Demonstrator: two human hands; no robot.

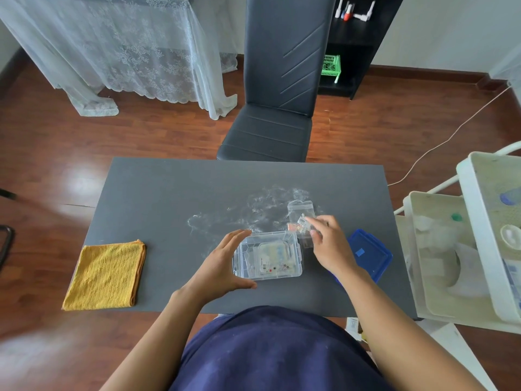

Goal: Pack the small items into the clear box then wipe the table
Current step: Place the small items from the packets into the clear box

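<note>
A clear box (pixel 267 256) stands open on the dark grey table (pixel 158 210), with several small packets inside. My left hand (pixel 225 263) cups its left side, fingers at the far corner and thumb at the near one. My right hand (pixel 328 244) reaches over small clear zip bags (pixel 301 213) of beads lying just beyond the box's right corner, fingertips touching or pinching one; the grip is blurred. The box's blue lid (pixel 369 253) lies on the table right of my right hand. A folded yellow cloth (pixel 105 275) lies at the table's near left.
White powdery smears (pixel 253 210) mark the table's middle. A black chair (pixel 279 108) stands beyond the far edge. A white cart with trays (pixel 462 249) stands close to the table's right edge. The floor around is wooden.
</note>
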